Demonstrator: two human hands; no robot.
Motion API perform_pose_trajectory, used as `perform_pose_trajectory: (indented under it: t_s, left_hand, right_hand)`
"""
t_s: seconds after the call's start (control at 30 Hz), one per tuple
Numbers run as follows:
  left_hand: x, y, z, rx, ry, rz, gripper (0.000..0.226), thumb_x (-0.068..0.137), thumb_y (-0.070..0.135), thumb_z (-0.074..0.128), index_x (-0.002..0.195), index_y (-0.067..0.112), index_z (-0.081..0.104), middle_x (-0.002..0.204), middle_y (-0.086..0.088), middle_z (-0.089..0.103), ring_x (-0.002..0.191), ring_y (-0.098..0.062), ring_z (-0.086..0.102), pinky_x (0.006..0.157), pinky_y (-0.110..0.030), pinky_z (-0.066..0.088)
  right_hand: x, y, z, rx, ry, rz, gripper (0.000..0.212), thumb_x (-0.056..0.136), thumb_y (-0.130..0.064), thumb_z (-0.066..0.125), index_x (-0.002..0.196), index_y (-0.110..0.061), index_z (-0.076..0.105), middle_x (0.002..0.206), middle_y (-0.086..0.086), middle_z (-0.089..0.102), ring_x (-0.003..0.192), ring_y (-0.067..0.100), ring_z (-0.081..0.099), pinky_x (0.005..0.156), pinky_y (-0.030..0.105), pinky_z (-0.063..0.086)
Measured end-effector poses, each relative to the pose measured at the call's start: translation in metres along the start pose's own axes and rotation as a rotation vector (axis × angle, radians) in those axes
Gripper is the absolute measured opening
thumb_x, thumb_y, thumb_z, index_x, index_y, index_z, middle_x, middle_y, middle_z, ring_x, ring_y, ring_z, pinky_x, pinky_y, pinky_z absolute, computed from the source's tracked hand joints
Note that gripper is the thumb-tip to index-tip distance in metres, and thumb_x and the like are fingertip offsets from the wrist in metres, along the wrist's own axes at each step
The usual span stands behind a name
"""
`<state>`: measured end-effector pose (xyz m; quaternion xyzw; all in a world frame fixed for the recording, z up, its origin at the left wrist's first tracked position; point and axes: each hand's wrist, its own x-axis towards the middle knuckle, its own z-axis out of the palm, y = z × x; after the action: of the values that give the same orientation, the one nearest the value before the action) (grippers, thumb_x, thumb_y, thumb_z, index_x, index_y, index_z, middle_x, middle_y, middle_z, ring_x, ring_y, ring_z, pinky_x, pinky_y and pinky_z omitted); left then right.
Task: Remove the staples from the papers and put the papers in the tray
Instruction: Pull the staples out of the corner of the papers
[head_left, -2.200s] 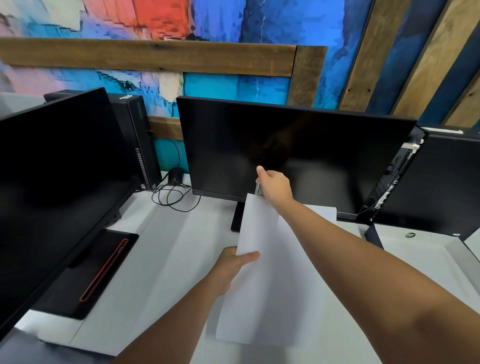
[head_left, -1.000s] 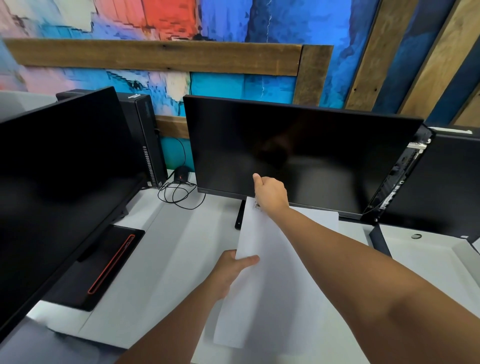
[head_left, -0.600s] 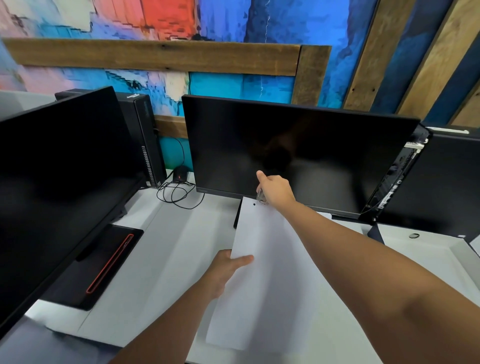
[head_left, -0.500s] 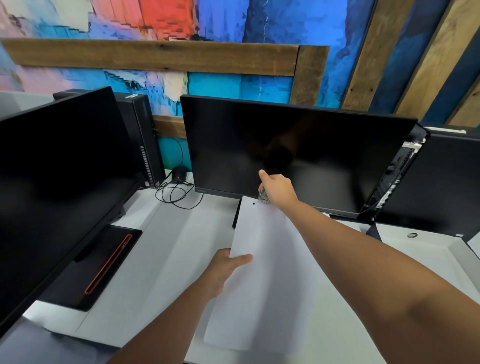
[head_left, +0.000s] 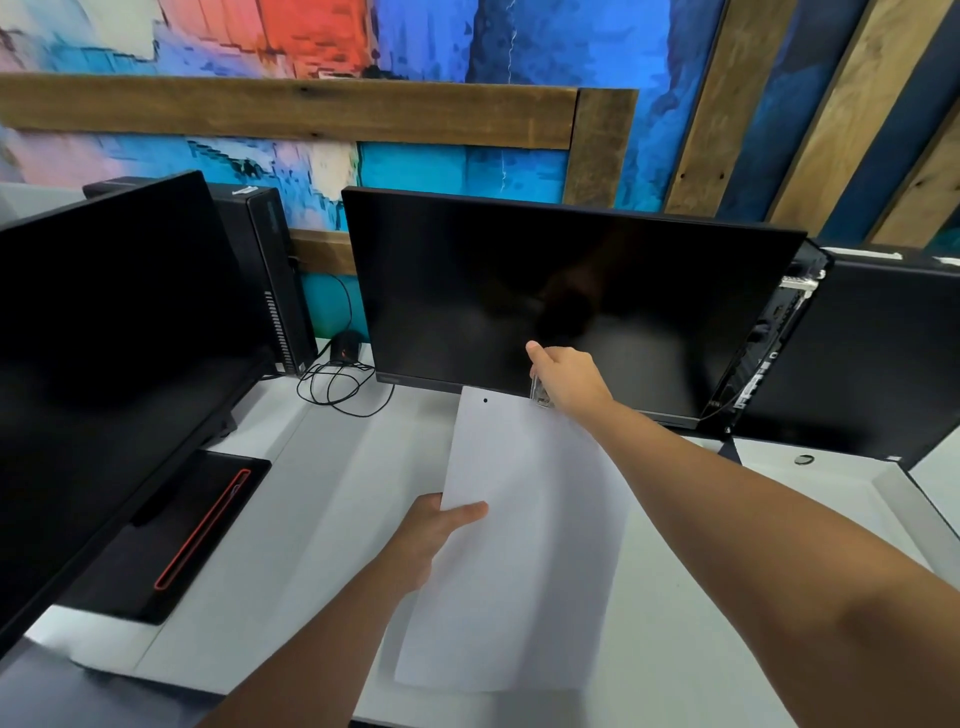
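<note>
A set of white papers (head_left: 519, 545) is held above the white desk, its top edge pointing at the middle monitor. My left hand (head_left: 434, 527) grips the papers' left edge, thumb on top. My right hand (head_left: 569, 376) is shut on a small clear staple remover (head_left: 539, 392), whose tip touches the top right corner of the papers. A small dark dot (head_left: 485, 400) shows near the top left corner. A shallow white tray (head_left: 893, 499) lies at the right, under my right forearm. No staple can be made out.
The middle monitor (head_left: 519, 291) stands right behind the papers. A second monitor (head_left: 104, 332) with its black base (head_left: 171, 530) fills the left. A black computer tower (head_left: 275, 270) and coiled cable (head_left: 337, 384) sit at the back left. Another dark screen (head_left: 883, 353) is at the right.
My left hand has drawn the papers left and slightly toward me, so my right hand with the tool now sits at their top right corner. The sheet showing behind is now covered.
</note>
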<state>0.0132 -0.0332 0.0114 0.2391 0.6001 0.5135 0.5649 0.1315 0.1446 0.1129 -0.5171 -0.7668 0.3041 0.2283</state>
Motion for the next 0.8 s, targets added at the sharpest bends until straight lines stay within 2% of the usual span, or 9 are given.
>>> perform_pose_trajectory:
  t_s: [0.13, 0.27, 0.43, 0.57, 0.7, 0.8]
  left_hand:
    - [-0.003, 0.0, 0.001, 0.003, 0.008, -0.002, 0.017, 0.083, 0.009, 0.07, 0.1, 0.009, 0.072, 0.092, -0.003, 0.075, 0.081, -0.016, 0.071, 0.066, -0.024, 0.055]
    - [-0.002, 0.0, 0.002, -0.004, 0.027, -0.001, 0.02, 0.082, 0.011, 0.071, 0.102, 0.008, 0.071, 0.1, -0.007, 0.074, 0.09, -0.021, 0.069, 0.073, -0.028, 0.054]
    - [-0.003, 0.0, 0.001, -0.008, 0.053, 0.001, 0.017, 0.081, 0.012, 0.072, 0.098, 0.011, 0.072, 0.094, -0.004, 0.075, 0.079, -0.014, 0.071, 0.06, -0.021, 0.054]
    - [-0.002, 0.0, 0.003, -0.019, 0.058, -0.003, 0.016, 0.081, 0.011, 0.072, 0.098, 0.01, 0.072, 0.091, -0.003, 0.075, 0.079, -0.015, 0.071, 0.06, -0.022, 0.054]
    - [-0.001, -0.001, 0.004, -0.018, 0.054, 0.002, 0.015, 0.081, 0.011, 0.072, 0.097, 0.011, 0.072, 0.092, -0.003, 0.075, 0.081, -0.015, 0.071, 0.063, -0.023, 0.053]
    - [-0.001, -0.002, 0.004, -0.028, 0.046, 0.005, 0.015, 0.081, 0.011, 0.072, 0.096, 0.011, 0.072, 0.093, -0.004, 0.075, 0.086, -0.019, 0.07, 0.07, -0.028, 0.054]
  right_hand:
    - [-0.001, 0.004, -0.001, -0.016, 0.01, -0.004, 0.054, 0.099, -0.044, 0.029, 0.093, -0.003, 0.064, 0.093, 0.014, 0.064, 0.088, 0.03, 0.059, 0.081, 0.036, 0.047]
    - [0.003, 0.009, -0.004, 0.024, 0.082, 0.032, 0.052, 0.099, -0.044, 0.029, 0.093, -0.004, 0.062, 0.093, 0.012, 0.062, 0.088, 0.029, 0.058, 0.079, 0.035, 0.045]
    - [0.004, 0.008, -0.004, 0.056, -0.002, 0.054, 0.049, 0.097, -0.044, 0.032, 0.09, -0.007, 0.064, 0.089, 0.009, 0.06, 0.086, 0.029, 0.06, 0.081, 0.04, 0.051]
    - [0.002, 0.006, -0.001, -0.003, -0.023, 0.031, 0.05, 0.098, -0.043, 0.031, 0.094, -0.005, 0.064, 0.091, 0.012, 0.061, 0.087, 0.03, 0.06, 0.082, 0.041, 0.052]
    - [0.0, 0.005, 0.004, -0.044, -0.031, 0.004, 0.052, 0.099, -0.043, 0.03, 0.093, -0.003, 0.063, 0.085, 0.011, 0.062, 0.083, 0.029, 0.06, 0.075, 0.036, 0.05]
    - [0.001, 0.004, 0.006, -0.067, -0.031, -0.011, 0.053, 0.099, -0.042, 0.03, 0.091, -0.002, 0.064, 0.085, 0.013, 0.064, 0.082, 0.029, 0.061, 0.074, 0.035, 0.049]
